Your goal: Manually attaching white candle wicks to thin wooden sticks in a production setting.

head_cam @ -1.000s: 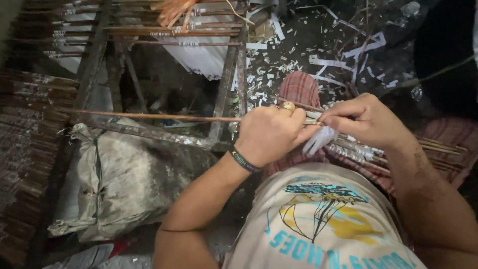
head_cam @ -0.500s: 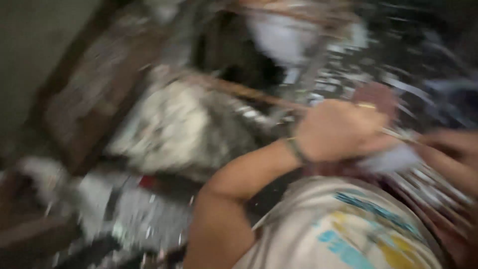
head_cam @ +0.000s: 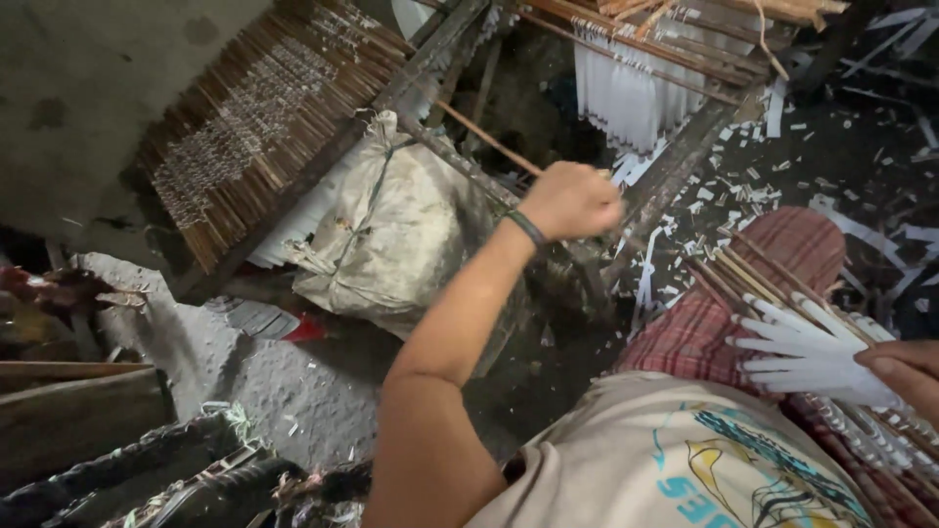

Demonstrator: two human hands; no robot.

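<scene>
My left hand is closed around a thin brown stick that points up and left over a wooden frame. A dark band sits on that wrist. My right hand shows only at the right edge, fingers pressing on a fan of white paper strips tied to a bundle of sticks lying across my knee, which is covered by red checked cloth.
A crumpled grey sack lies under the frame. Rows of sticks are stacked at upper left, white strips hang from a rack above. Paper scraps litter the dark floor. Dark clutter sits at lower left.
The view swung left and down. My left hand drew away from the right hand, carrying one stick toward the frame. The right hand stayed on the white strips.
</scene>
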